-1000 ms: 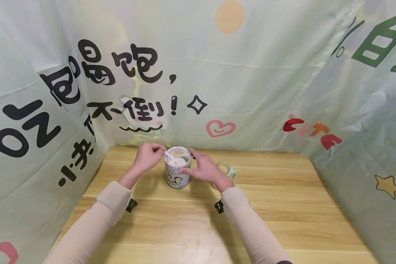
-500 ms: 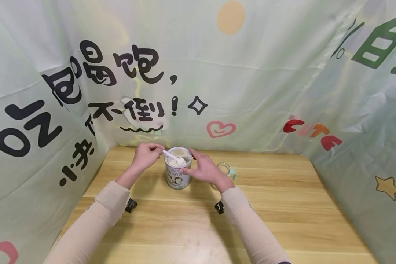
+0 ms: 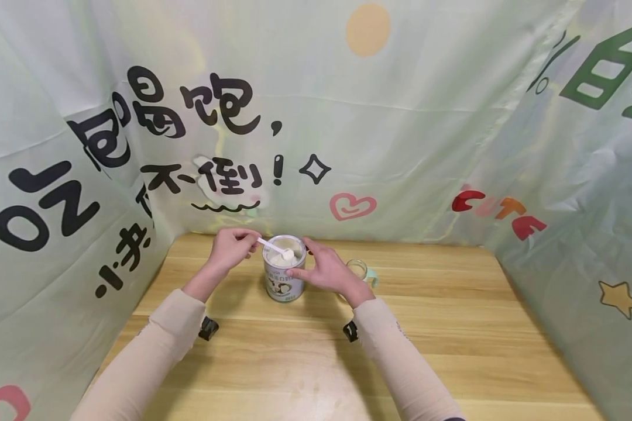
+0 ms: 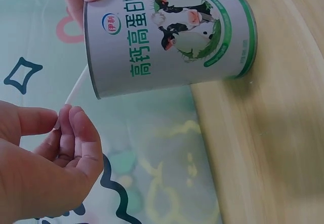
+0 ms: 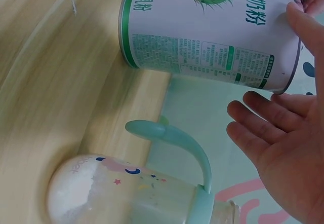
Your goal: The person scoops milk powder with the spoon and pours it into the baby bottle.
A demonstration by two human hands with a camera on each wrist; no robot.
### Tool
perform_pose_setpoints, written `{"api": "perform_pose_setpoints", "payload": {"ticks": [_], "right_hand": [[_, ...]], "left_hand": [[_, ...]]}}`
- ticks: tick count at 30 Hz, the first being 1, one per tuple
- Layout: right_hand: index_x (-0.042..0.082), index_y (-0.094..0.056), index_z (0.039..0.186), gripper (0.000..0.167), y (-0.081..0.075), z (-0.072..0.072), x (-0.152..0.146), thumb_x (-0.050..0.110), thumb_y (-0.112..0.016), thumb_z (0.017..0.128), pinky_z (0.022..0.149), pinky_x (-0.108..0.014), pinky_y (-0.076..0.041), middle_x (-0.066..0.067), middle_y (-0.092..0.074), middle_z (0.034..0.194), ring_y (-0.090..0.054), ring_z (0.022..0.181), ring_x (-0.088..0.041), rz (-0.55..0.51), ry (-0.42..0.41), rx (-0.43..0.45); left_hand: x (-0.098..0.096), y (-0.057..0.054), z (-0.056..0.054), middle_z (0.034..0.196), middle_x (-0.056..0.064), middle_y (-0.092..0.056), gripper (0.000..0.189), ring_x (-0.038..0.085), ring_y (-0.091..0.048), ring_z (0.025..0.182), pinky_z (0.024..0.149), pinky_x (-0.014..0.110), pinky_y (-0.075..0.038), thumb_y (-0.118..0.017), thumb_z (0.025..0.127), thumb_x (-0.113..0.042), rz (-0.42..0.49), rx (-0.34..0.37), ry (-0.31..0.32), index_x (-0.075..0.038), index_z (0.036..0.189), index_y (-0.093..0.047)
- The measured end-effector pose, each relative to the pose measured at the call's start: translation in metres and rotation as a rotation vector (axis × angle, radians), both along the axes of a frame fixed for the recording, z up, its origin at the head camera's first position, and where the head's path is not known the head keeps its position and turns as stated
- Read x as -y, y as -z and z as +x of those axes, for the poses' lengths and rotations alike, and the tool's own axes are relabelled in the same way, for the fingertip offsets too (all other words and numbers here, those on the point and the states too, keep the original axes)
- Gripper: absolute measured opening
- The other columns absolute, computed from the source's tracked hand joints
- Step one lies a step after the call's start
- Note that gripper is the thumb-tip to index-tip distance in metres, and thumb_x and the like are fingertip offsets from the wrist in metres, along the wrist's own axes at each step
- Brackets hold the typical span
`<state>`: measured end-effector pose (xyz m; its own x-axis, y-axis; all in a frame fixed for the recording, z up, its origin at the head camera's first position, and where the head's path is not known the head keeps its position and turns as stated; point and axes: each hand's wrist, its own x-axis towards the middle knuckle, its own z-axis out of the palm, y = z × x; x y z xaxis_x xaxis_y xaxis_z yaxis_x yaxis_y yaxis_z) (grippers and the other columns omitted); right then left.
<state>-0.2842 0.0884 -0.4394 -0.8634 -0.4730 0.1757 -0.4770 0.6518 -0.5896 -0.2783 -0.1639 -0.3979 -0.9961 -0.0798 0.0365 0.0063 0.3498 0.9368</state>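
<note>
A milk powder can (image 3: 284, 280), white with a cow picture and green band, stands uncovered on the table with pale powder inside. My left hand (image 3: 234, 248) pinches the tip of a white scoop's handle (image 3: 270, 244) between thumb and fingers. The scoop's bowl, heaped with powder, is over the can's opening. At the can's right side, my right hand (image 3: 329, 268) holds the rim, thumb (image 5: 305, 24) in front and the index finger at the back. Its other fingers (image 5: 263, 122) stand apart from the can in the right wrist view.
Right of the can, partly behind my right wrist, stands an uncapped clear baby bottle (image 5: 142, 188) with a mint-green handle (image 5: 187, 140) and white powder at its bottom. Printed fabric (image 3: 400, 146) surrounds the back and sides of the wooden table (image 3: 316, 362).
The scoop has risen out of the powder, its bowl now visible and heaped. My left hand has shifted slightly left. The right hand and can have stayed in place.
</note>
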Motion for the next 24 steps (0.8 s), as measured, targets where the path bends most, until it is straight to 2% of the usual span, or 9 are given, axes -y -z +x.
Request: {"api": "perform_pose_setpoints", "payload": {"ticks": [2, 7, 14, 17, 21, 24], "right_hand": [[0.008, -0.043, 0.159, 0.092, -0.001, 0.0, -0.001, 0.055, -0.08, 0.089, 0.118, -0.053, -0.046, -0.014, -0.058, 0.154, -0.055, 0.143, -0.036, 0.0, 0.001, 0.0], [0.007, -0.04, 0.161, 0.094, -0.005, 0.001, -0.005, 0.056, -0.078, 0.09, 0.118, -0.055, -0.045, -0.018, -0.052, 0.159, -0.055, 0.142, -0.04, 0.018, 0.025, 0.004], [0.009, -0.041, 0.161, 0.092, -0.01, 0.003, -0.013, 0.056, -0.077, 0.091, 0.116, -0.054, -0.047, -0.017, -0.051, 0.159, -0.057, 0.139, -0.037, 0.042, 0.06, 0.009], [0.009, -0.042, 0.16, 0.091, -0.011, 0.004, -0.017, 0.058, -0.076, 0.091, 0.118, -0.054, -0.045, -0.017, -0.052, 0.159, -0.055, 0.141, -0.036, 0.046, 0.082, 0.017], [0.009, -0.047, 0.158, 0.088, -0.012, 0.004, -0.023, 0.059, -0.075, 0.091, 0.12, -0.053, -0.043, -0.015, -0.054, 0.158, -0.053, 0.144, -0.035, 0.052, 0.098, 0.004], [0.008, -0.049, 0.156, 0.087, -0.012, 0.005, -0.028, 0.058, -0.076, 0.091, 0.121, -0.052, -0.043, -0.015, -0.054, 0.157, -0.052, 0.145, -0.035, 0.049, 0.104, -0.005]], "left_hand": [[0.0, -0.001, 0.0, 0.106, 0.027, -0.075, 0.027, 0.009, -0.066, 0.075, 0.064, 0.018, -0.056, -0.06, 0.104, -0.01, 0.019, 0.006, 0.003, 0.008, 0.118, -0.074], [-0.001, -0.005, 0.0, 0.094, 0.015, -0.076, 0.027, 0.009, -0.065, 0.076, 0.066, 0.021, -0.058, -0.062, 0.104, -0.011, 0.056, 0.0, -0.002, 0.007, 0.12, -0.074], [-0.003, -0.009, -0.003, 0.087, 0.004, -0.075, 0.03, 0.008, -0.066, 0.076, 0.069, 0.023, -0.059, -0.063, 0.105, -0.013, 0.1, -0.001, -0.003, 0.008, 0.124, -0.072], [-0.006, -0.01, -0.004, 0.089, 0.004, -0.075, 0.031, 0.008, -0.067, 0.077, 0.07, 0.022, -0.059, -0.063, 0.105, -0.013, 0.123, -0.007, 0.0, 0.009, 0.126, -0.07], [-0.011, -0.012, -0.004, 0.095, 0.012, -0.077, 0.03, 0.006, -0.067, 0.075, 0.067, 0.019, -0.057, -0.062, 0.105, -0.011, 0.151, -0.009, 0.0, 0.009, 0.126, -0.07], [-0.016, -0.013, -0.004, 0.089, 0.005, -0.077, 0.03, 0.005, -0.067, 0.074, 0.067, 0.019, -0.057, -0.063, 0.105, -0.012, 0.167, -0.002, 0.006, 0.007, 0.126, -0.071]]}}
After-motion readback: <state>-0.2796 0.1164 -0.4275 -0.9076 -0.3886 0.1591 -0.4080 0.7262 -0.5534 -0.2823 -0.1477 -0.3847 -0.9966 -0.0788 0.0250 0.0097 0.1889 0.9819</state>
